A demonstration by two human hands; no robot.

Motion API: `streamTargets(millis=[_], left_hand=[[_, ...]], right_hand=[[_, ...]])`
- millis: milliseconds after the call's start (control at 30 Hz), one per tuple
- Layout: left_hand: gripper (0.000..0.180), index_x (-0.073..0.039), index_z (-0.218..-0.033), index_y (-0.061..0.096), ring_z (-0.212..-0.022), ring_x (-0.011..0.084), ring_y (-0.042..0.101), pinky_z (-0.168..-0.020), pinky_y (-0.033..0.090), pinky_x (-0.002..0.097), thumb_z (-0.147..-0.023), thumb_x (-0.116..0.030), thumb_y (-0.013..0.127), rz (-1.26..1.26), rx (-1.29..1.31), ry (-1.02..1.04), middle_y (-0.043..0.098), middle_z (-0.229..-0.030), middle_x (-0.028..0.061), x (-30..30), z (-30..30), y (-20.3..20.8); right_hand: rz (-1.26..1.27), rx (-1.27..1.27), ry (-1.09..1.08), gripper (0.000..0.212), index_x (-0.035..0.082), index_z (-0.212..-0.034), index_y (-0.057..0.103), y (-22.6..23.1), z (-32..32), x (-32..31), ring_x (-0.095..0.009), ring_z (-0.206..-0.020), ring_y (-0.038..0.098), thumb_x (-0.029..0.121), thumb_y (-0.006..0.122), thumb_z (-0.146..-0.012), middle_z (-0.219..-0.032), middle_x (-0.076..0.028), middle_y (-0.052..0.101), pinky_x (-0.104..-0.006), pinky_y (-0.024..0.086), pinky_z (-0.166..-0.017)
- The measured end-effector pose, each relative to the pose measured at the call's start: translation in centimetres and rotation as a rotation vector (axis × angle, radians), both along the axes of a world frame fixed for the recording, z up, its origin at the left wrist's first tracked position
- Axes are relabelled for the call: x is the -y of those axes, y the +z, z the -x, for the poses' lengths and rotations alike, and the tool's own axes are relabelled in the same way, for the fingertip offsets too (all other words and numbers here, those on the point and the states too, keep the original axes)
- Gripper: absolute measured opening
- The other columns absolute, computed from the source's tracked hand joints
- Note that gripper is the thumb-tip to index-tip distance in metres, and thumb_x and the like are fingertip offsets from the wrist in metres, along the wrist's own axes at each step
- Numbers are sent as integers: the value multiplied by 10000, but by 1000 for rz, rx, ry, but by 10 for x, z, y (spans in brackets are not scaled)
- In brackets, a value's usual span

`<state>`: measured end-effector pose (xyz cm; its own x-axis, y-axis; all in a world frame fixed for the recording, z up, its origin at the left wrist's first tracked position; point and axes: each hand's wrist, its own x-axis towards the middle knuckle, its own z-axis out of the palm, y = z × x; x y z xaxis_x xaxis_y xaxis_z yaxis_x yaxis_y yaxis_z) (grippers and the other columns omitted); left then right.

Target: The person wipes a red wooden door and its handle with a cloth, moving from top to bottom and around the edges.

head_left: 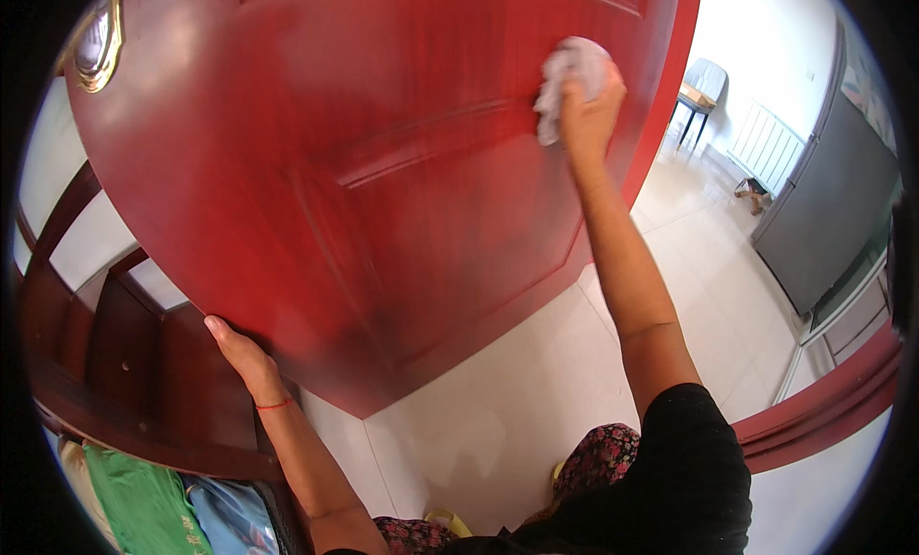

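While the right hand [592, 110] grasped a crumpled pale cloth [568, 65] against the red panelled door [431, 239] right of upper centre, the left hand [246, 359], a red cord bracelet [275, 405] at its wrist, rested at the door's edge, left of lower centre; whether it gripped that edge, I could not tell. The door filled the middle and top of the frame, blocking much of the room behind. Dark brown woodwork [134, 349] stood close by at the left, with a green bag [134, 493] and a blue bag [225, 512] below it at lower left. Toward the upper right were a chair [706, 79], a white radiator [766, 139] and a tall grey panel [828, 210]; red moulding [823, 411] curved across the lower right.

Pale printed marks showed on the green bag, too small to read with confidence. The left fingers were mostly hidden, and the right hand and cloth were blurred. The frame cut off the door's top and part of its metal handle plate [98, 43] at upper left. Yellow footwear [445, 521] peeked out, partly covered by floral trousers [608, 455], at the bottom.
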<state>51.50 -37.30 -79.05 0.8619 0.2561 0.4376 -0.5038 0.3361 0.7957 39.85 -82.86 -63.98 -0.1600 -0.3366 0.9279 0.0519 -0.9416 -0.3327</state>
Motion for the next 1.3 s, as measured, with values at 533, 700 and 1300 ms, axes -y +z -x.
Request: streamTargets(millis=[533, 700, 1300], left_hand=[[605, 84, -1201, 512, -1049, 235, 543, -917, 417, 348, -977, -438, 305, 78, -107, -20, 582, -1169, 151, -15, -11, -13], [657, 122, -981, 566, -900, 211, 548, -825, 433, 346, -964, -485, 318, -130, -94, 130, 622, -981, 123, -9, -1, -15], [587, 43, -771, 476, -722, 149, 412, -657, 395, 318, -953, -503, 358, -149, -64, 69, 487, -739, 47, -15, -15, -17]], right_hand=[[674, -163, 138, 489, 158, -1074, 586, 113, -22, -277, -302, -972, 537, 253, 716, -613, -1144, -106, 533, -464, 373, -701], [927, 20, 403, 552, 134, -1009, 606, 62, -61, -334, -295, -1031, 495, 304, 799, -521, -1075, -86, 544, -456, 375, -861], [659, 190, 31, 408, 70, -1047, 587, 130, -57, -232, -356, -948, 548, 123, 680, -653, -1044, -147, 571, -430, 446, -780]])
